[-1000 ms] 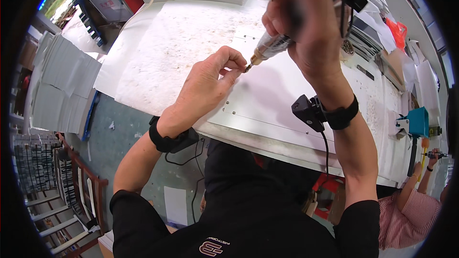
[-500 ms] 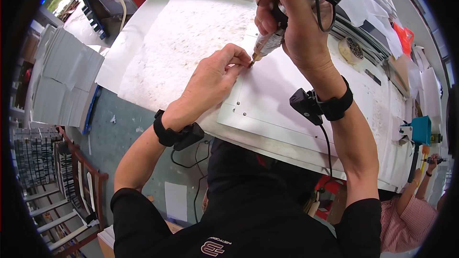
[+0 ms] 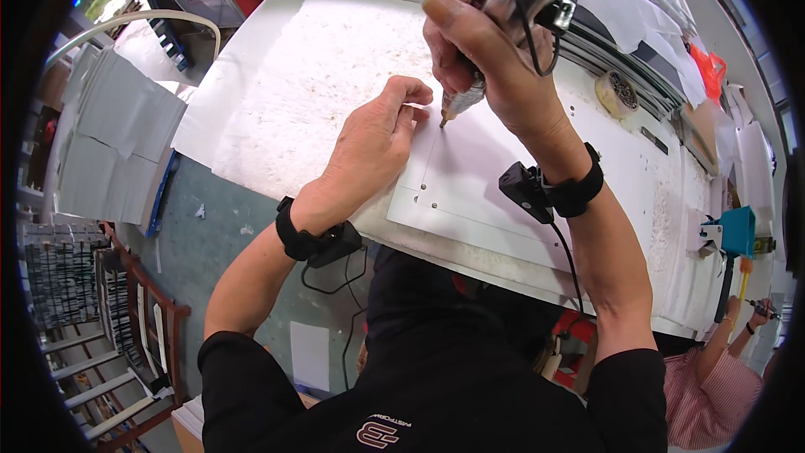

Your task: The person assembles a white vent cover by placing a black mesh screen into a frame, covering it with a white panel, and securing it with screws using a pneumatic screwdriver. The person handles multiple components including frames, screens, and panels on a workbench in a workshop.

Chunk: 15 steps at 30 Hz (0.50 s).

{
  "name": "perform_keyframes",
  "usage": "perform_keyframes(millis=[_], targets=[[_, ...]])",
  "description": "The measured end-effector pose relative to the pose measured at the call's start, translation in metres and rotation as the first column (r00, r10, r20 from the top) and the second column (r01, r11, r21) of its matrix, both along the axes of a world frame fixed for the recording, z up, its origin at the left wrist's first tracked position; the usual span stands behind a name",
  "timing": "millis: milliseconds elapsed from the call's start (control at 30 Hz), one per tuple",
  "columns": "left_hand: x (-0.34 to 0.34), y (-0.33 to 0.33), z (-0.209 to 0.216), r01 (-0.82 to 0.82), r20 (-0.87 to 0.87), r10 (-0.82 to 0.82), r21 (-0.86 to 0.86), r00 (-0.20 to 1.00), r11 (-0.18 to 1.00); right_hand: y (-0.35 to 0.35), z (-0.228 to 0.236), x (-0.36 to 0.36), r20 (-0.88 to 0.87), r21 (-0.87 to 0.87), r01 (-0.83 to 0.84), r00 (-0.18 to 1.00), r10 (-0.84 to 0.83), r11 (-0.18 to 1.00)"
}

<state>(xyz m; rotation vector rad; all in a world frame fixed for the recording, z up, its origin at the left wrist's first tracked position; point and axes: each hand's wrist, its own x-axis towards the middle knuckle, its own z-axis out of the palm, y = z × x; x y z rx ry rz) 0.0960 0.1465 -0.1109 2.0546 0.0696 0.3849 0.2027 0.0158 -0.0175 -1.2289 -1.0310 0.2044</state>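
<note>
My right hand (image 3: 490,50) is wrapped round a silver power screwdriver (image 3: 465,99), which points down at a white panel (image 3: 503,201). The driver's bit tip meets the panel near its left edge; any screw beneath it is too small to make out. Just left of the tip is my left hand (image 3: 369,138), fingers curled, with a small gap between thumb and forefinger and nothing visible between them. Two small screw heads (image 3: 428,196) show at the panel's near left corner. Under the panel lies a white, rough-surfaced pad (image 3: 293,92).
A round tub of small dark parts (image 3: 617,94) stands on the right, beside stacked grey frame strips (image 3: 646,75). A teal container (image 3: 738,231) hangs at the far right. Another person in a striped shirt (image 3: 713,386) is at the lower right. Stacked white panels (image 3: 117,138) stand left.
My left fingers have come away from the driver's tip and parted slightly. My right hand and the driver have shifted left and nearer me, the bit now bare of the fingers.
</note>
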Motion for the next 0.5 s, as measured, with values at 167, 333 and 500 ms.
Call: perform_keyframes(millis=[167, 333, 500], targets=[[0.003, -0.004, 0.005, -0.030, -0.012, 0.034, 0.206, 0.999, 0.978, -0.009, 0.017, -0.013, 0.013, 0.059, 0.037, 0.999, -0.038, 0.998], [0.013, -0.033, 0.031, 0.140, -0.044, -0.133, 0.380, 0.990, 0.914, -0.087, 0.058, 0.001, -0.040, 0.136, 0.235, 0.972, -0.231, 0.962], [0.064, -0.107, 0.043, 0.364, 0.059, -0.457, 0.519, 0.887, 0.773, -0.180, 0.056, 0.043, 0.165, 0.188, 0.425, 0.875, -0.455, 0.885]])
